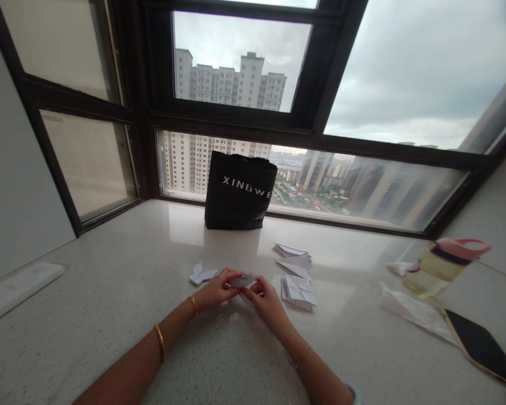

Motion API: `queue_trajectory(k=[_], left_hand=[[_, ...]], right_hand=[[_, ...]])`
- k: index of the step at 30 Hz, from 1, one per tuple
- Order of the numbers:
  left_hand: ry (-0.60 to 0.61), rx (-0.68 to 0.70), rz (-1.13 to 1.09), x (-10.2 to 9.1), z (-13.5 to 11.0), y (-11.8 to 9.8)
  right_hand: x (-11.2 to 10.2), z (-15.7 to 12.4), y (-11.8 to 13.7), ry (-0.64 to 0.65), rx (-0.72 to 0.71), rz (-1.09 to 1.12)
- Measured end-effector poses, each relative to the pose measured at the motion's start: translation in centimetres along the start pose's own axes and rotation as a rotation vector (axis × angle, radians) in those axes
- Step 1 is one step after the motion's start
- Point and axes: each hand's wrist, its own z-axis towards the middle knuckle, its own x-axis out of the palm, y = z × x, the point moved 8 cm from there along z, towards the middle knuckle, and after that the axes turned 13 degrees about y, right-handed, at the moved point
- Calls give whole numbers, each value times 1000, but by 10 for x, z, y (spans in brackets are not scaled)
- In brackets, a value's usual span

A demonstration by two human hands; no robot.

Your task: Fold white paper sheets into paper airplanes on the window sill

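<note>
Both hands meet over the counter at the middle of the head view, around a small piece of folded paper (245,279). My left hand (217,289) grips its left side, fingers curled behind and thumb in front. On the other side, my right hand (265,294) pinches the paper, its thumb close to the left thumb. Fingers cover part of the folds. Just beyond the left hand lies a folded white paper shape (202,274) with a raised point. To the right of my hands rest a squarish folded paper stack (298,291) and pointed folded papers (295,263).
A black bag (241,194) with white lettering stands at the window. On the right are a yellowish bottle (436,270) with a pink lid, a crumpled tissue (417,312) and a dark phone (484,346). A long white object (23,289) lies at the left.
</note>
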Motion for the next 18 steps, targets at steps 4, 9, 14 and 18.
queue_trajectory(k=[4, 9, 14, 18], left_hand=[[2, 3, -17, 1, 1, 5], [-7, -33, 21, 1, 0, 9], [-12, -79, 164, -8, 0, 3], [-221, -295, 598, -40, -9, -2]], right_hand=[[-1, 0, 1, -12, 18, -11], [-1, 0, 5, 6, 34, -3], [-3, 0, 4, -6, 60, 7], [-4, 0, 3, -18, 73, 6]])
